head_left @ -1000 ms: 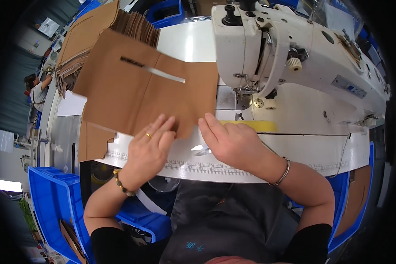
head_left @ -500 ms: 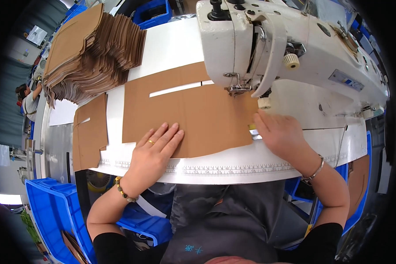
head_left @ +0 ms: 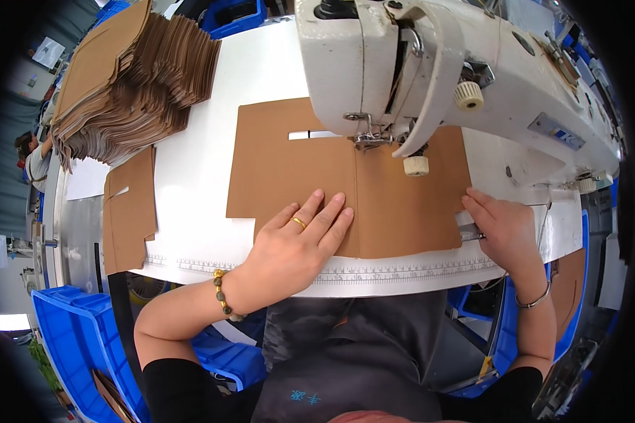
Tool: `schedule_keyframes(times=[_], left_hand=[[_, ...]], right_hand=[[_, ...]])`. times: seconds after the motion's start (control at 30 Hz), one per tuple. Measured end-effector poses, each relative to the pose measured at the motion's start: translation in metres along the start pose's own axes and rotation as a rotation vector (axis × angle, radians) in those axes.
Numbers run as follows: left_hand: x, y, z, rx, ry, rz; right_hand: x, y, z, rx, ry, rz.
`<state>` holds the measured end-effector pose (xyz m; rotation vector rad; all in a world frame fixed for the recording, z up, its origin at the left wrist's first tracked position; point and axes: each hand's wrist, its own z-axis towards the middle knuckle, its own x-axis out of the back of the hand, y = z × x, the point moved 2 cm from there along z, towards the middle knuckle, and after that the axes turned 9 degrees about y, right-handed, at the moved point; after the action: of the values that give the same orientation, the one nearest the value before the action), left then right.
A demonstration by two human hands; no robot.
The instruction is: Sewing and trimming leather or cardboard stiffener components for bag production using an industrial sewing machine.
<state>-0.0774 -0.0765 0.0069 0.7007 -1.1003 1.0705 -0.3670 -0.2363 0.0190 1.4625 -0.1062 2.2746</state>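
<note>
A brown cardboard piece [head_left: 346,176] lies flat on the white counter [head_left: 212,211] under the sewing machine [head_left: 430,77]. The left hand [head_left: 296,243] presses it, fingers spread; the right hand [head_left: 501,229], fingers curled, grips its right edge.

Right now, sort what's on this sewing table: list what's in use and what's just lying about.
In use:
- brown cut panel, flat under the needle
- sewing machine
- left hand, pressing the panel
- right hand, at the panel's right edge

Lying about:
- stack of brown panels
- single brown piece
- blue bins
</note>
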Motion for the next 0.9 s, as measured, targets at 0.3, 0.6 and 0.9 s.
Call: schedule_keyframes(times=[0.3,0.6,0.9], left_hand=[[0.000,-0.006,0.019,0.033,-0.009,-0.087],[-0.007,-0.026,0.031,0.067,0.072,-0.091],[-0.026,-0.042,0.036,0.118,0.282,-0.177]], right_hand=[[-0.015,-0.029,0.074,-0.038,-0.021,0.094],[-0.091,-0.025,0.112,-0.111,0.407,0.447],[-0.089,-0.025,0.095,-0.067,-0.039,0.380]])
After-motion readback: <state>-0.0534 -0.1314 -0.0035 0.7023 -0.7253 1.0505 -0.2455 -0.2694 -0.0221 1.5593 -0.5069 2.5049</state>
